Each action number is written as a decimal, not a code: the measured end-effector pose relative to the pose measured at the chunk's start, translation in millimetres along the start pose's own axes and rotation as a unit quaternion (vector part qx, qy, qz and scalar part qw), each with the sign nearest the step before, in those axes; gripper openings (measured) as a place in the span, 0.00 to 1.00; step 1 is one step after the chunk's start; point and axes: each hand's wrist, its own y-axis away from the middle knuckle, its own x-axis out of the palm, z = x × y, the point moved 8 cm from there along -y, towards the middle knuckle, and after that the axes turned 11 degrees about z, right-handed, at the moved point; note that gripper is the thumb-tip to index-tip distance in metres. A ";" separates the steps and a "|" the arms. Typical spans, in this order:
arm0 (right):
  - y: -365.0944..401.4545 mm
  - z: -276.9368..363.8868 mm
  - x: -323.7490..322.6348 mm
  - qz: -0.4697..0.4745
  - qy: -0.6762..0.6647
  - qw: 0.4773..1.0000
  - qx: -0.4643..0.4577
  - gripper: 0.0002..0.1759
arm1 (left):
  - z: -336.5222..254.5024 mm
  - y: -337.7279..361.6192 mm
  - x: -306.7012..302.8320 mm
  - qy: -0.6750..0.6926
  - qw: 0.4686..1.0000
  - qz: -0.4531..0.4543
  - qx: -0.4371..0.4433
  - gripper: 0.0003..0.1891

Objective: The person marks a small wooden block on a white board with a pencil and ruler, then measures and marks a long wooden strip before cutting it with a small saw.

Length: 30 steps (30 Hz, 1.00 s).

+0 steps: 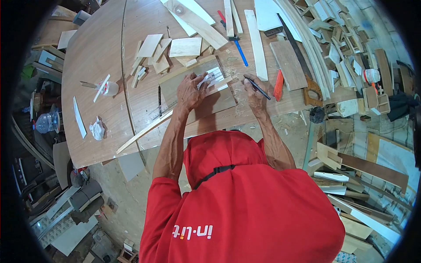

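Observation:
My left hand [192,93] rests over a flat brown board [219,101], fingers curled on a long thin wooden strip [144,133]. That strip runs out under my wrist toward the lower left, and its far end shows past my fingers. Pale short strips and a clear ruler-like piece [215,75] lie on the board beside my fingertips; exactly which edges I touch is partly hidden. In my right hand [254,95] is a slim black pen-like tool [258,87], held just right of the board. Wood shavings [239,94] are scattered between the two hands.
Wood offcuts [186,47] pile up behind the board. A red knife [278,85], a blue-handled tool [240,53] and a handsaw [312,92] lie to the right. On the left stand a white tub [112,88] and crumpled paper [97,128]. Scrap wood [372,171] covers the floor at right.

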 end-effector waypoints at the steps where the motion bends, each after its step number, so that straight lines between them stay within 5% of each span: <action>1: 1.0 -2.4 -0.7 -0.010 -0.025 0.999 0.036 0.16 | 2.1 -0.6 -4.3 -0.010 1.000 -0.007 0.011 0.20; 10: -2.6 -2.3 5.1 0.014 0.014 0.998 0.056 0.14 | 37.7 -11.9 -28.7 -0.130 0.988 -0.049 0.073 0.14; 13: -0.9 3.0 6.8 0.009 0.015 0.998 0.054 0.15 | 53.9 -14.3 -35.4 -0.125 0.991 -0.034 0.037 0.11; 21: -5.0 -0.4 5.6 0.006 0.025 0.998 0.057 0.14 | 111.1 20.4 -79.2 -0.101 0.980 -0.168 -0.022 0.06; 30: -11.4 9.9 13.3 0.031 0.190 0.981 -0.023 0.14 | 199.0 38.3 -83.6 -0.145 0.959 -0.202 -0.136 0.08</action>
